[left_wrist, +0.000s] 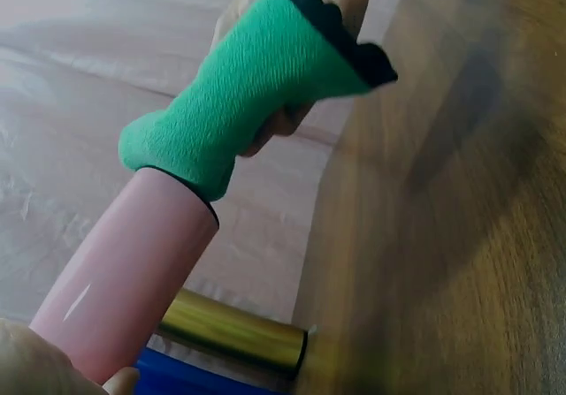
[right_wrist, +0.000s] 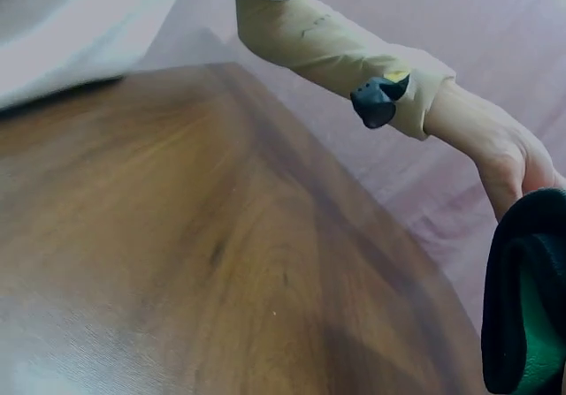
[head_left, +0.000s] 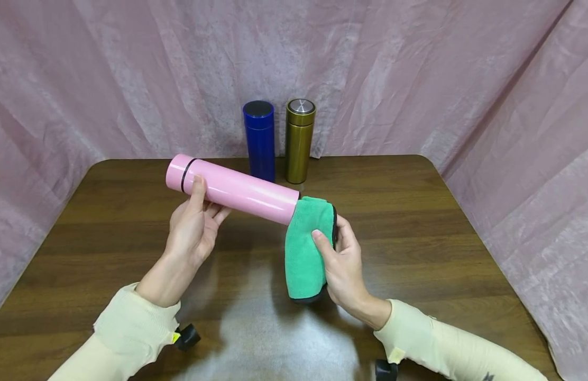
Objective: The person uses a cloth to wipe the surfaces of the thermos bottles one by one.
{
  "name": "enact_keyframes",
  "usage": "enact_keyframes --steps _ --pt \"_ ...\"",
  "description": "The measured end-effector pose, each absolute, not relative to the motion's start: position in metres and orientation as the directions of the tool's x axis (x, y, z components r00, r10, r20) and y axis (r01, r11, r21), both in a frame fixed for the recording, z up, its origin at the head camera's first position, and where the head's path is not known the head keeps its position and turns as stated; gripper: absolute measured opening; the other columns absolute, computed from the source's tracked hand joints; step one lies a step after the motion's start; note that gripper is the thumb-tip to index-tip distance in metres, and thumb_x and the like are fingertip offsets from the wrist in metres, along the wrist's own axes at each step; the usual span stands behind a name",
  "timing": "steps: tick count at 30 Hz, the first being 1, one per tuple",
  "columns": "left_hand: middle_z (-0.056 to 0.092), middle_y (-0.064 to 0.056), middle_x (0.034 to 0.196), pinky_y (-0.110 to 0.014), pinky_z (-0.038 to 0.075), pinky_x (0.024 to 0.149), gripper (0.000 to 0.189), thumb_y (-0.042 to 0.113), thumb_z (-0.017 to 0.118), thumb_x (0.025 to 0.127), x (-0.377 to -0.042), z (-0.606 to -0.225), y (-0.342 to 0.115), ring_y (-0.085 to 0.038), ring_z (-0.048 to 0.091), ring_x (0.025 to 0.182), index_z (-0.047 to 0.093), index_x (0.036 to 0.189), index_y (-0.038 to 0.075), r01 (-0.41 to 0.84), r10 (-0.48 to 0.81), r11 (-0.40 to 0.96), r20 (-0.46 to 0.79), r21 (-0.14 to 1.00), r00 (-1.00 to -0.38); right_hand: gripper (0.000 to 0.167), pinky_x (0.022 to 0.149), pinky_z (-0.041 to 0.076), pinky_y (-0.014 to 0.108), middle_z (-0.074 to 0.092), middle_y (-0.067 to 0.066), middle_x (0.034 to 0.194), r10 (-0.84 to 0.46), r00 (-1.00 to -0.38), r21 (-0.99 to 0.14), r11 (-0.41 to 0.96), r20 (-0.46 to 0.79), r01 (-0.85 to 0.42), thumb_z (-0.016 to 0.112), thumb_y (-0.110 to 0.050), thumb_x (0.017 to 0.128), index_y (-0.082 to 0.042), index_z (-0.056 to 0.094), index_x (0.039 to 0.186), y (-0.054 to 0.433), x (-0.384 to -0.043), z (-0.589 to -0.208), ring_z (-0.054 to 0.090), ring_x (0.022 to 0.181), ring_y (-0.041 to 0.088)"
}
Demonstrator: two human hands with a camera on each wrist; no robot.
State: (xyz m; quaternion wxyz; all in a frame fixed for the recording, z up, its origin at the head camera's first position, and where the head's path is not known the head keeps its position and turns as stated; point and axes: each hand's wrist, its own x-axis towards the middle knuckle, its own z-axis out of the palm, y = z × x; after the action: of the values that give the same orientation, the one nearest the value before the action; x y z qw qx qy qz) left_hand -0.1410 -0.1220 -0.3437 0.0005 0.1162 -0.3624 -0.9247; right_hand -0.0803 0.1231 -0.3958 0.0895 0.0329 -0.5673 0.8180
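Note:
A pink thermos bottle (head_left: 241, 189) is held slanting above the table, its cap end to the left and its base to the right. My left hand (head_left: 191, 230) grips it near the black ring below the cap, thumb on the near side. Against the base end lies a green cloth (head_left: 305, 248) with a dark edge, pinched by my right hand (head_left: 343, 270) with the thumb in front. In the left wrist view the cloth (left_wrist: 239, 86) covers the base of the pink bottle (left_wrist: 133, 262). The right wrist view catches the folded cloth (right_wrist: 539, 333) at its right edge.
Behind the pink bottle, a blue thermos bottle (head_left: 260, 143) and a gold thermos bottle (head_left: 300, 143) stand upright side by side near the back edge of the wooden table (head_left: 394, 238). Pink curtains (head_left: 180, 79) hang behind and beside the table.

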Motion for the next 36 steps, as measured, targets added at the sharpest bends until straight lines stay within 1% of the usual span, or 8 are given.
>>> enact_keyframes --steps 2,5,11,16,21,26,32,36 --pt "0.052 -0.005 0.128 -0.044 0.038 0.117 0.052 0.034 0.063 0.102 -0.141 -0.344 -0.121 -0.023 0.052 0.128 0.047 0.145 0.009 -0.084 -0.084 -0.738 -0.215 0.669 -0.973 0.038 0.085 0.061 0.036 0.059 0.013 0.127 0.125 -0.975 -0.916 -0.340 0.183 -0.215 0.063 0.005 0.100 0.000 0.054 0.136 0.120 -0.083 -0.396 0.062 0.110 0.026" --pt "0.056 -0.005 0.124 -0.043 0.042 0.114 0.047 0.033 0.063 0.102 -0.139 -0.343 -0.120 -0.022 0.056 0.124 0.050 0.140 0.008 -0.079 -0.098 -0.725 -0.216 0.684 -0.971 0.037 0.085 0.061 0.036 0.061 0.014 0.125 0.153 -0.966 -0.914 -0.321 0.209 -0.248 0.065 0.005 0.099 0.001 0.056 0.134 0.119 -0.087 -0.396 0.063 0.108 0.026" --pt "0.059 -0.005 0.119 -0.037 0.054 0.102 0.043 0.032 0.065 0.102 -0.139 -0.345 -0.116 -0.020 0.063 0.112 0.054 0.134 0.005 -0.050 -0.130 -0.716 -0.203 0.697 -0.971 0.034 0.087 0.060 0.034 0.062 0.014 0.122 0.205 -0.951 -0.913 -0.292 0.232 -0.285 0.065 0.006 0.097 0.001 0.058 0.130 0.119 -0.096 -0.394 0.063 0.109 0.026" --pt "0.061 -0.006 0.118 -0.035 0.056 0.097 0.042 0.030 0.067 0.101 -0.138 -0.346 -0.113 -0.020 0.064 0.108 0.056 0.133 0.004 -0.021 -0.153 -0.703 -0.181 0.711 -0.971 0.033 0.088 0.059 0.032 0.064 0.014 0.120 0.236 -0.942 -0.919 -0.258 0.238 -0.297 0.066 0.006 0.096 0.002 0.060 0.129 0.120 -0.104 -0.390 0.063 0.109 0.026" --pt "0.063 -0.003 0.110 -0.035 0.055 0.099 0.039 0.032 0.064 0.103 -0.137 -0.347 -0.111 -0.018 0.064 0.108 0.057 0.130 0.004 0.014 -0.191 -0.638 -0.141 0.770 -0.971 0.033 0.085 0.058 0.028 0.066 0.012 0.118 0.253 -0.942 -0.935 -0.220 0.221 -0.279 0.066 0.006 0.096 0.001 0.062 0.128 0.121 -0.113 -0.388 0.063 0.107 0.024" --pt "0.064 -0.002 0.106 -0.035 0.055 0.098 0.037 0.032 0.063 0.104 -0.136 -0.347 -0.112 -0.018 0.064 0.106 0.058 0.128 0.005 0.031 -0.207 -0.610 -0.122 0.792 -0.971 0.032 0.082 0.058 0.027 0.067 0.011 0.116 0.249 -0.949 -0.952 -0.188 0.193 -0.243 0.066 0.006 0.096 0.000 0.063 0.127 0.122 -0.119 -0.387 0.064 0.104 0.022" --pt "0.062 -0.005 0.110 -0.036 0.057 0.096 0.036 0.030 0.065 0.102 -0.135 -0.346 -0.113 -0.021 0.064 0.107 0.059 0.127 0.004 0.035 -0.197 -0.651 -0.125 0.759 -0.972 0.031 0.078 0.058 0.025 0.066 0.010 0.113 0.230 -0.959 -0.971 -0.134 0.166 -0.200 0.066 0.004 0.096 -0.002 0.064 0.126 0.126 -0.128 -0.386 0.063 0.101 0.019" --pt "0.062 -0.006 0.110 -0.036 0.056 0.095 0.037 0.029 0.066 0.102 -0.135 -0.345 -0.112 -0.021 0.063 0.106 0.060 0.128 0.003 0.039 -0.192 -0.673 -0.124 0.738 -0.974 0.029 0.077 0.058 0.024 0.066 0.009 0.112 0.219 -0.968 -0.978 -0.140 0.122 -0.155 0.065 0.003 0.096 -0.001 0.063 0.125 0.126 -0.133 -0.389 0.062 0.100 0.017"
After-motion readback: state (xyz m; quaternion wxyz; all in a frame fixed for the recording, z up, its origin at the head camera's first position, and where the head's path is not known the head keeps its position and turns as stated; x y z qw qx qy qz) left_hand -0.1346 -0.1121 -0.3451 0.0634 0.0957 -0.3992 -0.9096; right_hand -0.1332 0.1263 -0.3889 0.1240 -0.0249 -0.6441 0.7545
